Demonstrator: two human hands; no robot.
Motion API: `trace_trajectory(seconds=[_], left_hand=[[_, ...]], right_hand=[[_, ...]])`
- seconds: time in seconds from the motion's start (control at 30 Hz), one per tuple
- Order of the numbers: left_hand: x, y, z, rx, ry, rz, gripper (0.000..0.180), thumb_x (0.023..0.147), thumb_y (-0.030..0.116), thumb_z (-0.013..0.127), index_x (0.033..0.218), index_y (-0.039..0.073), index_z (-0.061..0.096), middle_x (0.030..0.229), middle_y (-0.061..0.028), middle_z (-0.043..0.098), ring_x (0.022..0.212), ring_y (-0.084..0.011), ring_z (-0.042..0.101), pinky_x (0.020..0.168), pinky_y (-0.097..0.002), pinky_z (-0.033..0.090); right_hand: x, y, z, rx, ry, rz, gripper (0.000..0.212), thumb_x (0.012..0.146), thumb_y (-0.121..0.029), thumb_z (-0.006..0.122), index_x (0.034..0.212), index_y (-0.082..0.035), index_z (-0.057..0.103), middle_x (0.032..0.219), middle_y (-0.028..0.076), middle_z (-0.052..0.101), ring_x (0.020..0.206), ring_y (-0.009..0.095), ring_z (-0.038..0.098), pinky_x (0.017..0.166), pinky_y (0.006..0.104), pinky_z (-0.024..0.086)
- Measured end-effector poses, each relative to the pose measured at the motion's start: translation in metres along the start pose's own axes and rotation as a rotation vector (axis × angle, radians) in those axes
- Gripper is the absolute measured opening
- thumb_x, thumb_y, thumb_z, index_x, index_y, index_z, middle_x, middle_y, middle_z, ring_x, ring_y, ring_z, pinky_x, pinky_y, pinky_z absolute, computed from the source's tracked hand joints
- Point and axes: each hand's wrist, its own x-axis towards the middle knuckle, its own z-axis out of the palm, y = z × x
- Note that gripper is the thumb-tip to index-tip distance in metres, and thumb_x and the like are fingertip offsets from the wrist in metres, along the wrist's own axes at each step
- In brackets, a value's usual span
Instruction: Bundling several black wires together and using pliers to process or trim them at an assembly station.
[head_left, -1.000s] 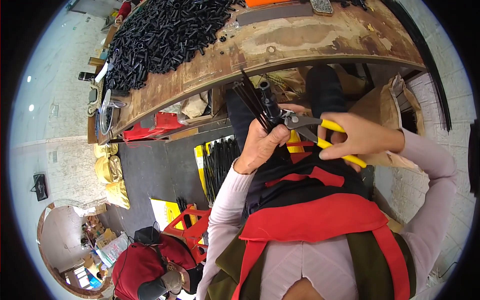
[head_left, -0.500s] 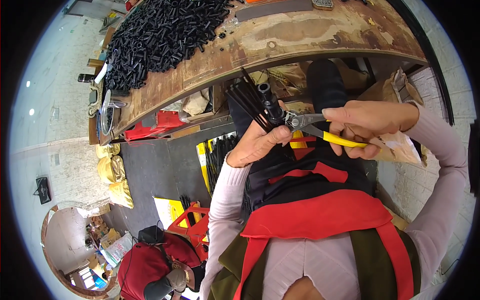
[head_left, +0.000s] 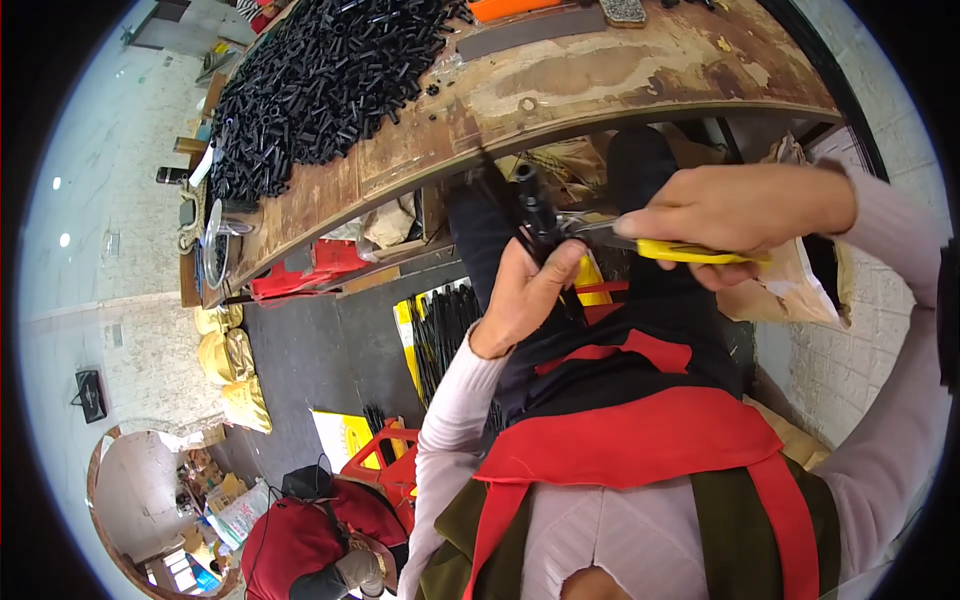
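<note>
My left hand [head_left: 525,300] is closed round what looks like an umbrella frame [head_left: 537,205], a black tubular fitting with thin black rods beside it. The tube's hollow end points up and away from me. In my right hand [head_left: 750,210] are pliers [head_left: 700,253] with yellow grips, held level from the right. Their grey jaws reach the fitting just above my left thumb; thin pale wire shows there. Motion blurs the jaws and rods, so I cannot tell whether the jaws are closed on the wire. Both hands are over my lap, below the bench edge.
A wooden bench [head_left: 600,110] curves across the top, bearing a heap of short black tubes [head_left: 330,95], a grey strip and an orange object. Bundled black rods [head_left: 445,325] lie on the floor at left. Lower left, a person in red [head_left: 320,540] bends near a red stool [head_left: 385,450].
My right hand and the pliers have shifted slightly right and up, and the pliers have turned, their grips now closer together. My left hand still grips the frame, almost in place.
</note>
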Motion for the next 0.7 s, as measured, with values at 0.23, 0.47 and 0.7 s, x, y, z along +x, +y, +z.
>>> trace_trajectory(seconds=[0.23,0.47,0.7], left_hand=[[-0.003,-0.001,-0.01,0.017,0.139,0.058,0.042,0.097,0.038,0.057,0.117,0.004,0.045,0.068,0.0019,0.037,0.058,-0.0086,0.036,0.054,-0.0252,0.035],[-0.005,-0.008,-0.017,-0.136,0.163,0.081,0.027,0.098,0.029,0.06,0.098,0.004,0.049,0.071,0.0016,0.046,0.061,-0.0071,0.042,0.055,-0.022,0.035],[-0.003,-0.002,-0.01,-0.154,0.129,0.043,0.027,0.098,0.028,0.06,0.09,0.005,0.05,0.069,0.0021,0.047,0.059,-0.007,0.042,0.054,-0.0223,0.036]], right_hand=[[0.068,0.053,0.051,0.111,0.217,-0.365,0.025,0.097,-0.024,0.055,0.106,-0.001,0.055,0.071,0.009,0.062,0.063,0.018,0.06,0.06,0.0306,0.047],[0.072,0.056,0.048,-0.588,0.851,-0.605,0.052,0.082,0.0,0.061,0.132,-0.007,0.05,0.114,0.015,0.052,0.106,0.034,0.051,0.091,0.0404,0.041],[0.077,0.057,0.044,-0.788,1.101,-0.684,0.056,0.08,0.0,0.063,0.134,-0.007,0.049,0.116,0.015,0.051,0.105,0.034,0.051,0.089,0.0424,0.042]])
